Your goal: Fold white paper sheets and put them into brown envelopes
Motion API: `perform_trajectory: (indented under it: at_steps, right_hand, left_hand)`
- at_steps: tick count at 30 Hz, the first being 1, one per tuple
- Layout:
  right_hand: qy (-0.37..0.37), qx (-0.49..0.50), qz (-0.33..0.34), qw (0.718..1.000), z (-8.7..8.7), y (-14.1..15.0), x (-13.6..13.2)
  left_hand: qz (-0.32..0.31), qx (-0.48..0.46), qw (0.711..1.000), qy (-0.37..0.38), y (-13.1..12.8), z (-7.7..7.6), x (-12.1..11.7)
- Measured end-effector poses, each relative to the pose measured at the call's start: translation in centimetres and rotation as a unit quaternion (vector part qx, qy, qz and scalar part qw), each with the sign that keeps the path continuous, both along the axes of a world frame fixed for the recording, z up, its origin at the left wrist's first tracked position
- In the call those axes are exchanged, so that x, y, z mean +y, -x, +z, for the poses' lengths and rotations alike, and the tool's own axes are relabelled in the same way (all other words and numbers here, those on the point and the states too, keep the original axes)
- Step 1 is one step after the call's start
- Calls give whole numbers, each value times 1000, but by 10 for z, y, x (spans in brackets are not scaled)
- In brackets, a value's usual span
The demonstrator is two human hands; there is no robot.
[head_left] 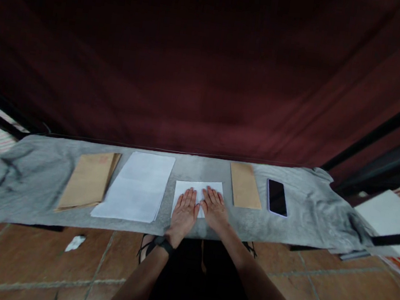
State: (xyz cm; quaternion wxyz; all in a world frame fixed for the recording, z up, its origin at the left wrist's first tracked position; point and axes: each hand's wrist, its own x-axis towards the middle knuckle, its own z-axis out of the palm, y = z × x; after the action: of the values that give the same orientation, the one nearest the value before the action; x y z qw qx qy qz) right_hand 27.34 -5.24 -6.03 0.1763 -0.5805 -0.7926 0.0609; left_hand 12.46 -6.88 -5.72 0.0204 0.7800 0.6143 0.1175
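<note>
Both of my hands lie flat on a small white sheet of paper [198, 185] at the middle of the cloth-covered table. My left hand [185, 211], with a dark watch on its wrist, covers the paper's left part with fingers stretched out. Over the right part rests my right hand [214, 210], its fingers also extended and pointing up and left. The paper looks folded, though the hands hide much of it. Left of it is a stack of larger white paper [138, 188]. A single brown envelope [246, 186] lies to the right.
Several brown envelopes [87, 179] are piled at the left. A phone [277, 198] with a purple edge lies right of the single envelope. Grey cloth [311, 204] covers the narrow table. Behind it hangs a dark red curtain [203, 71]. A crumpled white scrap [75, 243] is on the tiled floor.
</note>
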Motion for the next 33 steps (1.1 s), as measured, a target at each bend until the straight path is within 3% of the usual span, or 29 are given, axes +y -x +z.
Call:
perform_trajectory:
  at_steps: [6, 13, 19, 25, 29, 33]
  right_hand:
    - [-29, -22, -45, 998, -12, -17, -10]
    - [-82, -31, -97, 991, -19, -46, -45]
    - [-87, -15, -99, 991, -17, -58, -69]
    - [-25, 73, -160, 984, 1, -53, -50]
    - [68, 188, -204, 958, 11, -51, -34]
    - [102, 238, -218, 941, 12, -53, -25]
  left_hand:
    - [44, -10, 998, -33, 22, -5, -13]
    - [55, -40, 995, -73, 37, -9, -36]
    - [72, -41, 992, -97, 36, -2, -53]
    - [-28, -28, 996, -74, 3, 6, -64]
    - [-34, -15, 998, -54, -7, 2, -67]
    - [-42, -13, 998, -47, -4, 1, -66]
